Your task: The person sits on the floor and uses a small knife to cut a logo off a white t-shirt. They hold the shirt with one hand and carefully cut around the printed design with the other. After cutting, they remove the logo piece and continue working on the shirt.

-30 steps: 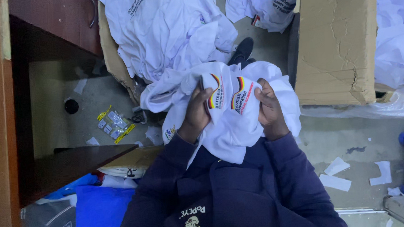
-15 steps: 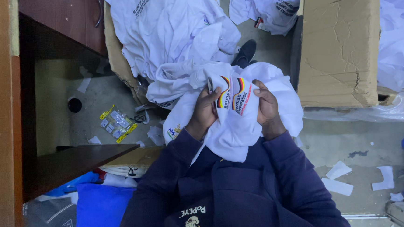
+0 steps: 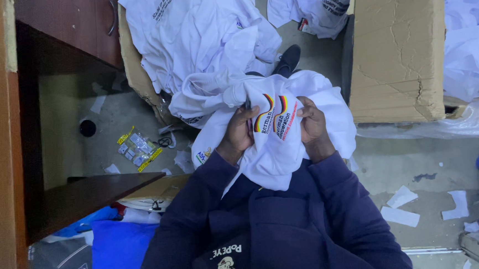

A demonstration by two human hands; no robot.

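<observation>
I hold a white T-shirt (image 3: 276,149) bunched up in front of my chest, its printed stripe logo in black, red and yellow facing me. My left hand (image 3: 240,133) grips the cloth just left of the logo, fingers curled into the fabric. My right hand (image 3: 312,123) pinches the shirt on the right side of the logo. Both forearms are in dark navy sleeves. More of the shirt hangs down over my lap.
A pile of white shirts (image 3: 200,37) lies on a cardboard sheet ahead. A big cardboard box (image 3: 397,47) stands at right, with more white cloth (image 3: 469,37) beyond. A wooden desk (image 3: 34,136) is at left, a black shoe (image 3: 288,59) ahead, paper scraps on the floor.
The shirt and both hands have shifted slightly right and down in view; the grip looks the same.
</observation>
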